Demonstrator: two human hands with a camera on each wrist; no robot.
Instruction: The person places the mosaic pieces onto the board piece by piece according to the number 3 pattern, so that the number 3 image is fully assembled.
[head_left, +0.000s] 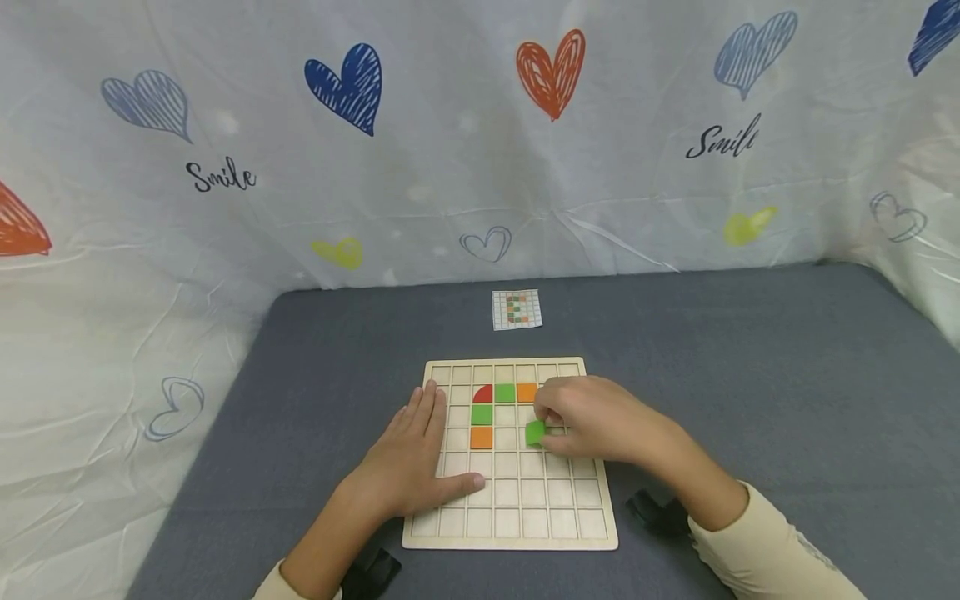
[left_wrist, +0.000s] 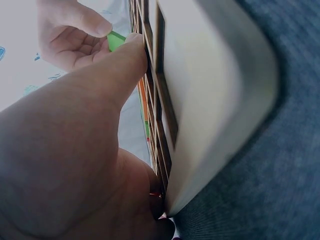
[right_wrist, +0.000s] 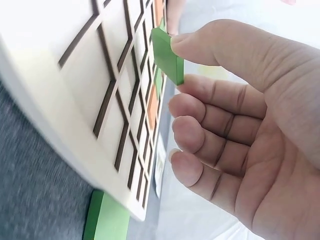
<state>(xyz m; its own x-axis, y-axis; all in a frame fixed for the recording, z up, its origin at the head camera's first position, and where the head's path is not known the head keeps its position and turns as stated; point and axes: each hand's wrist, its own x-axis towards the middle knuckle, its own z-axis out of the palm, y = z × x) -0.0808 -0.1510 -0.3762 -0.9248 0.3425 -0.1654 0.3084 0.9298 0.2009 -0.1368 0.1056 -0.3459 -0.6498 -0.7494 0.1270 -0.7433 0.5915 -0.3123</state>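
Note:
A wooden grid board [head_left: 507, 523] lies on the grey cloth. My left hand [head_left: 405, 467] rests over its left side with the fingers straight and the thumb pointing right. Between thumb and index finger, my right hand [head_left: 592, 417] pinches a green square tile [right_wrist: 167, 56], tilted just above the right part of the grid. Set in the cells are a red rounded tile [head_left: 483, 393], a green tile [head_left: 506, 392] and an orange tile [head_left: 527, 392] in one row. Below the red one come another green tile [head_left: 482, 414] and another orange tile [head_left: 482, 437].
Behind the board lies a small printed pattern card [head_left: 517, 310]. A green block [right_wrist: 107, 217] shows beside the board's edge in the right wrist view. Dark straps [head_left: 660, 512] sit near the wrists. A white curtain [head_left: 442, 167] with printed hearts hangs behind the table.

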